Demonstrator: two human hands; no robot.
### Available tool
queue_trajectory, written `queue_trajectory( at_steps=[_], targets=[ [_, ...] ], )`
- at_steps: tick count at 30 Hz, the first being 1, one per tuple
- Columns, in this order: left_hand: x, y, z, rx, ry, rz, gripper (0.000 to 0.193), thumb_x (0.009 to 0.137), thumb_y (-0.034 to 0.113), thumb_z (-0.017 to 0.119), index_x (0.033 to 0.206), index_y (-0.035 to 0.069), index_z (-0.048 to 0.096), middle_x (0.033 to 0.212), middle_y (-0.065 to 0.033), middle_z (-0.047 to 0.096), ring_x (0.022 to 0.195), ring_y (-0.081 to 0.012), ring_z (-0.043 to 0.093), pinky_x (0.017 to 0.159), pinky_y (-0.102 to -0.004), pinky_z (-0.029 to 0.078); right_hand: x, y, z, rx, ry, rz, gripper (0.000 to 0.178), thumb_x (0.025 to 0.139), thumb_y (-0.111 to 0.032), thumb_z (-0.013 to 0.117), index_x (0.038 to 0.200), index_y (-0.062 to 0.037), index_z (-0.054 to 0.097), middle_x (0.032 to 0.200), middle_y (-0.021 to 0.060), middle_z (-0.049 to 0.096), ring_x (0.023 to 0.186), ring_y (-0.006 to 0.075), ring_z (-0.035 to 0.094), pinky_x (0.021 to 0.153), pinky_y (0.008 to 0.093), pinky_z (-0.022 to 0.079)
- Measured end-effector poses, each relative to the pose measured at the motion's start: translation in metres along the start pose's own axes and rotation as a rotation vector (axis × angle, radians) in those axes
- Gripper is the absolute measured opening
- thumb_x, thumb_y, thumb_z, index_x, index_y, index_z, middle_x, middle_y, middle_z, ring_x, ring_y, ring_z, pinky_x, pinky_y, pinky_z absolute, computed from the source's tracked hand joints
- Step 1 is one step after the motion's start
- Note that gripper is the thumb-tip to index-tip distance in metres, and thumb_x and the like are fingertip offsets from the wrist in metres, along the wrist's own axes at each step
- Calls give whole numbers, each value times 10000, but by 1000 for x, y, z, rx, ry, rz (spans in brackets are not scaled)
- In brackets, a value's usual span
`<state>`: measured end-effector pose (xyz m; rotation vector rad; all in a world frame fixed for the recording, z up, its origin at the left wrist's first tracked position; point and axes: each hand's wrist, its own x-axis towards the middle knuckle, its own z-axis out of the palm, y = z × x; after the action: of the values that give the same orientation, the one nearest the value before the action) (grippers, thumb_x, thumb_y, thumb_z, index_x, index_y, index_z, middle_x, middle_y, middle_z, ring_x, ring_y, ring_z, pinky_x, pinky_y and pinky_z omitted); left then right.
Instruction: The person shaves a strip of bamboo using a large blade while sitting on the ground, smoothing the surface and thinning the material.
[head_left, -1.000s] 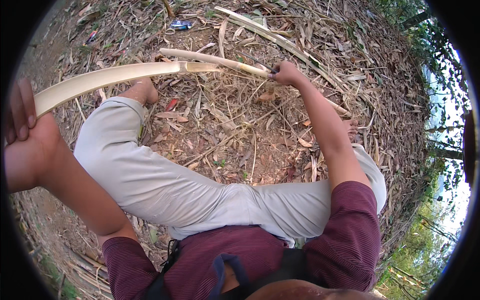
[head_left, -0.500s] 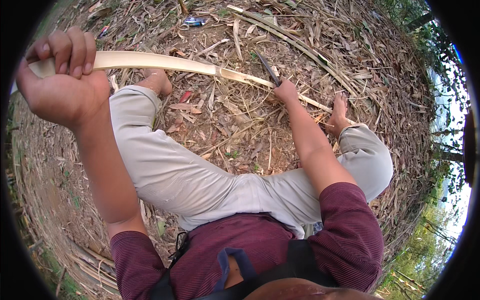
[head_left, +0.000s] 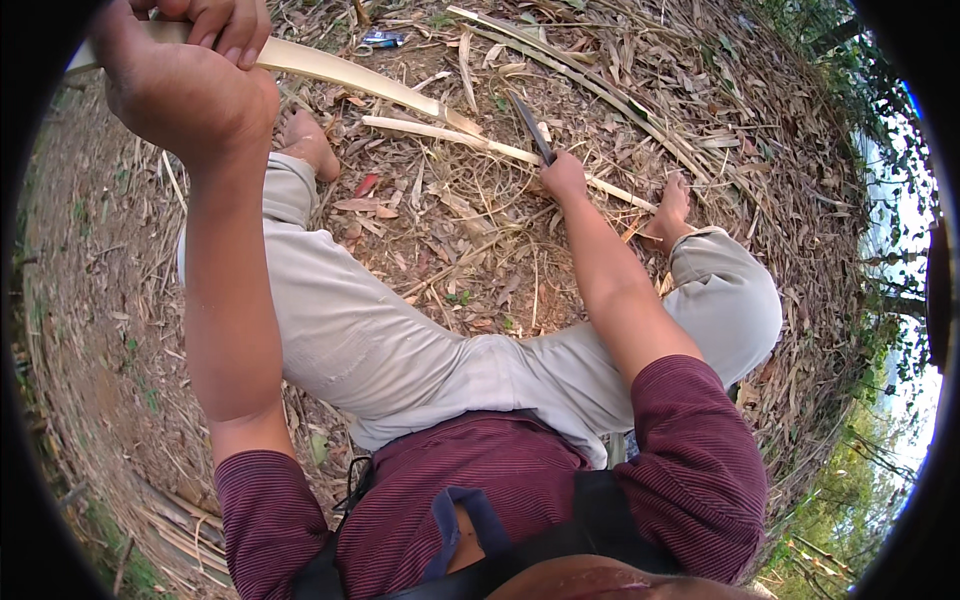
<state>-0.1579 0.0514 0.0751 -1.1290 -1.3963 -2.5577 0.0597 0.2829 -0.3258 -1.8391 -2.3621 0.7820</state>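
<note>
At the upper left, my left hand [head_left: 190, 95] is closed round a broad, pale bamboo strip [head_left: 345, 72]. The strip slants down to the right, and its free end lies above a second piece. That thinner pale strip [head_left: 430, 131] runs past my right hand toward my right foot [head_left: 675, 212]. In my closed right hand [head_left: 564, 177] is a knife [head_left: 530, 124], its dark blade pointing up and left across the thin strip. Whether my right fingers also touch this strip is hidden.
Dry leaves and shavings [head_left: 470, 225] cover the ground between my legs. Long split bamboo strips [head_left: 610, 95] lie at the far right. A small blue packet [head_left: 383, 39] lies at the far side, near my left foot [head_left: 309, 145]. More strips [head_left: 185, 530] lie at lower left.
My left hand has moved up and to the right with the broad strip. Its right end now shows apart from the thin strip, where before they looked like one length. My right hand has barely moved.
</note>
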Motion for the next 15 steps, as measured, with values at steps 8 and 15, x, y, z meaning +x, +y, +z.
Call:
queue_trajectory(
  at_steps=[8, 15],
  targets=[
    [0, -6, 5, -11, -42, -26, 409, 998, 381, 309, 713, 88, 335, 521, -19, 244, 432, -120, 177, 419, -281, 177, -5, -3, -4, 37, 11, 22, 269, 860, -273, 655, 1037, -70, 659, 1082, 163, 674, 1026, 348, 639, 864, 459, 508],
    [-5, 15, 11, 51, -39, 15, 415, 1003, 376, 292, 706, 89, 337, 528, -19, 245, 435, -116, 177, 416, -273, 173, -13, -13, -11, 74, -17, 19, 278, 863, -276, 659, 1042, -64, 658, 1074, 166, 673, 1032, 350, 637, 867, 465, 509]
  ],
)
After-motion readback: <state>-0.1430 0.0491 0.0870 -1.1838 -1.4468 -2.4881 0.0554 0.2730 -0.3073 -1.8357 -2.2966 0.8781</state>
